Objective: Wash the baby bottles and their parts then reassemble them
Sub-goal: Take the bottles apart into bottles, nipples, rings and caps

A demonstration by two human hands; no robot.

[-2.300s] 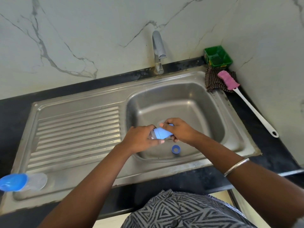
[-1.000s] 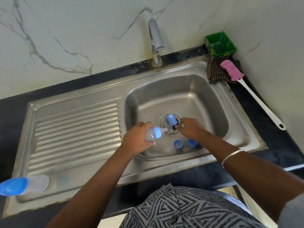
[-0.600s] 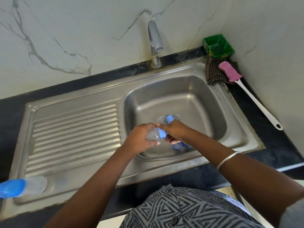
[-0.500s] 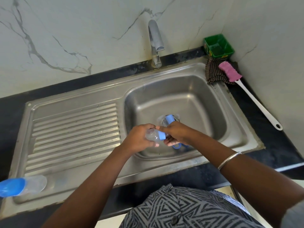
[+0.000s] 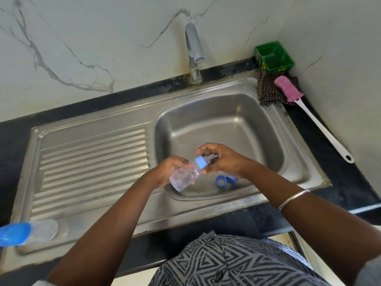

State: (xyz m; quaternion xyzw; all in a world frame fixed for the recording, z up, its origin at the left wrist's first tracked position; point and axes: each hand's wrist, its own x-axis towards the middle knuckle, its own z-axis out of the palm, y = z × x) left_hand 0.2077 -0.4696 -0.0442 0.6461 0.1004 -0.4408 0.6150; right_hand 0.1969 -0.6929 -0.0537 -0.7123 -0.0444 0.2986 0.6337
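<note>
Raised since earlier, bottle (image 5: 186,174) in left hand (image 5: 168,170); right hand (image 5: 221,159) at collar.

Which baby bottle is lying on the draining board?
The blue-capped bottle at the board's near left corner; the other bottle is held over the basin in the left hand.

1. A home kitchen: a stainless-steel sink (image 5: 305,162) with a ribbed drainboard (image 5: 92,162) is set into a dark surface (image 5: 340,182).
2. A chrome tap (image 5: 193,50) rises against marble-veined wall panels (image 5: 82,38).
3. At the surface's back right corner sit a green tub (image 5: 274,56), a checked cloth (image 5: 268,89) and a pink-headed bottle brush (image 5: 309,112).
</note>
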